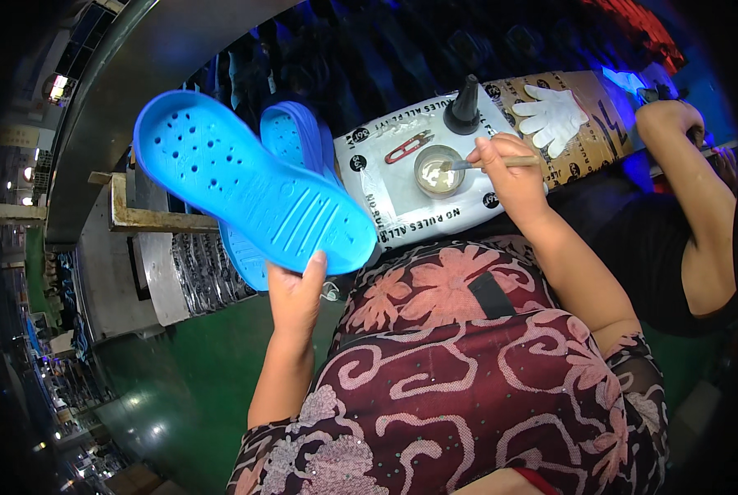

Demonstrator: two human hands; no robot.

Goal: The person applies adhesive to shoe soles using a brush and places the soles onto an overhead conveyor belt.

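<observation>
Patterned clothing (pixel 459 396) lies nearest; beyond it, the left hand (pixel 294 285) grips a blue sole (pixel 237 181) and the right hand (pixel 513 186) grips a brush (pixel 524 161).
The sole is raised at left, holed face up, thumb at its narrow end; the brush tip seems to be inside a cup (pixel 443 195) of pale liquid (pixel 447 178). I think it is better to wipe extra liquid on the rim and keep the thumb near the edge. Black lettering (pixel 459 215) and round marks (pixel 490 200) repeat on the white wrap (pixel 400 186) under the cup.

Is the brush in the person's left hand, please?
No, the right hand holds the brush, while the left hand holds a blue perforated sole.
</observation>
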